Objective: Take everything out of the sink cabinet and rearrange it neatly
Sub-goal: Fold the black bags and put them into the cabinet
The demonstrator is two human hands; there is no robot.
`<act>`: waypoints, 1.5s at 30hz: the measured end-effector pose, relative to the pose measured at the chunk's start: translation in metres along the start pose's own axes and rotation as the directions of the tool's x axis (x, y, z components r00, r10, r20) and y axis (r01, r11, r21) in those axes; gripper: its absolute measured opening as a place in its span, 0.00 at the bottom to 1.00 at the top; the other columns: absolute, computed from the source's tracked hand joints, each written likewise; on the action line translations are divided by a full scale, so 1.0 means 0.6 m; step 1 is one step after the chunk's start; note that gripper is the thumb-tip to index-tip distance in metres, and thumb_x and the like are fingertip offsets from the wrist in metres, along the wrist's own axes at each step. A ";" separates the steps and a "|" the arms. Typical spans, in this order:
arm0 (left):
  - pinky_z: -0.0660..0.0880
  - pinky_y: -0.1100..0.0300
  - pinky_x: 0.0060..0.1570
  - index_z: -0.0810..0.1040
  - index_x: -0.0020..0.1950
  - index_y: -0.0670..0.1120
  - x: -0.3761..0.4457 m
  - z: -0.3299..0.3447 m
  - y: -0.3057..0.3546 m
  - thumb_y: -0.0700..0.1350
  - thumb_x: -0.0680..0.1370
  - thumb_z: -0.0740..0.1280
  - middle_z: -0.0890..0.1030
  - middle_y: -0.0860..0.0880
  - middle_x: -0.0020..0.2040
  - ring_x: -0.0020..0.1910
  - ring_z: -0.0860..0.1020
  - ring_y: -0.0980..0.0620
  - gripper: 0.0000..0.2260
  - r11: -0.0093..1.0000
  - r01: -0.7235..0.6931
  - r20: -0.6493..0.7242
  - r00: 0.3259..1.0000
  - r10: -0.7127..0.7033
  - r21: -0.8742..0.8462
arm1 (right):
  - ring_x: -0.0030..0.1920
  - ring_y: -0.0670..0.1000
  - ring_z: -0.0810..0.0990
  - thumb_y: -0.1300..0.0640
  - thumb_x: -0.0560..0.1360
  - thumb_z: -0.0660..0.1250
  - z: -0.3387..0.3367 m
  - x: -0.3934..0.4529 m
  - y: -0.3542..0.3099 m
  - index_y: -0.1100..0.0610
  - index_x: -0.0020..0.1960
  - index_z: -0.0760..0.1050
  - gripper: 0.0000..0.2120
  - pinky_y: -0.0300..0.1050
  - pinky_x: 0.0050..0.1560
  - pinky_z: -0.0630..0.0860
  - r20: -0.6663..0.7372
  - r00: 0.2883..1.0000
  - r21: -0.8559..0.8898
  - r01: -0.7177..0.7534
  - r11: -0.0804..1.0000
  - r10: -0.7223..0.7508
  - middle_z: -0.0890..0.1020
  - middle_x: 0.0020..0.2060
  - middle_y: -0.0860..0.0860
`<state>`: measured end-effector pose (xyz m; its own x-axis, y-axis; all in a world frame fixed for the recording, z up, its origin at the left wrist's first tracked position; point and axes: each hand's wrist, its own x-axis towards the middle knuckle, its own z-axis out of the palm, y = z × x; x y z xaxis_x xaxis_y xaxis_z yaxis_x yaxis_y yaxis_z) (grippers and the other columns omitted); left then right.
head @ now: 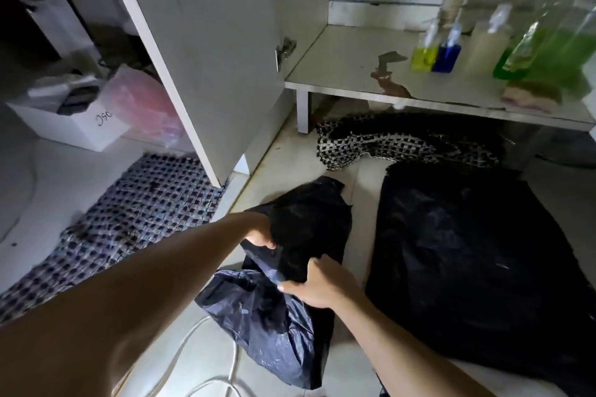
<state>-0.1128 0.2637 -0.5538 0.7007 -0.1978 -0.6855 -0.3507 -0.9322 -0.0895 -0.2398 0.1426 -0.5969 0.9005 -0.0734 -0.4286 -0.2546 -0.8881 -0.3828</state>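
Readable markings, one entry:

1. White box [69, 126], on the floor at the left, beside the open cabinet door. Handwritten dark marking on its top face near the front corner, three characters, seen at an angle and seemingly upside down; reads roughly as "JSO" or "OSC", exact letters uncertain.

Not legible:

- Spray bottles [435, 51] on the cabinet shelf, with yellow, blue, pale and green liquids: blurred, any labels unreadable.
- Black plastic bags [467, 251] on the floor: no print visible.
- Pink plastic bag [142, 103] next to the box: no print visible.
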 end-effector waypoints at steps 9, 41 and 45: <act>0.78 0.48 0.54 0.61 0.75 0.42 0.013 0.019 -0.052 0.55 0.80 0.61 0.66 0.41 0.73 0.68 0.69 0.38 0.28 0.911 0.065 0.046 0.998 -0.050 -0.406 | 0.37 0.50 0.78 0.57 0.69 0.71 -0.004 0.019 -0.001 0.55 0.38 0.78 0.03 0.34 0.33 0.67 -0.054 0.979 0.290 0.202 0.936 -0.194 0.82 0.37 0.52; 0.72 0.60 0.42 0.79 0.35 0.55 -0.353 -0.366 0.136 0.56 0.63 0.78 0.81 0.56 0.38 0.42 0.79 0.51 0.11 0.900 -0.436 -0.523 0.764 0.377 0.012 | 0.35 0.48 0.76 0.60 0.72 0.71 -0.559 -0.223 0.070 0.54 0.38 0.77 0.05 0.29 0.32 0.68 -0.775 0.536 -0.147 0.365 0.919 -0.336 0.77 0.35 0.48; 0.68 0.62 0.36 0.81 0.48 0.49 -0.334 -0.367 0.182 0.51 0.70 0.75 0.79 0.50 0.44 0.44 0.76 0.49 0.11 0.897 -0.440 -0.589 0.733 0.340 -0.031 | 0.34 0.52 0.71 0.60 0.71 0.70 -0.581 -0.261 0.159 0.57 0.34 0.73 0.09 0.34 0.31 0.62 -0.899 0.409 -0.097 0.159 0.983 -0.154 0.70 0.30 0.48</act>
<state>-0.1547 0.1348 -0.2672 0.7607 -0.6402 -0.1070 -0.6042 -0.7586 0.2438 -0.2820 -0.0892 -0.2810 0.7245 -0.3011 0.6200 -0.0733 -0.9281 -0.3651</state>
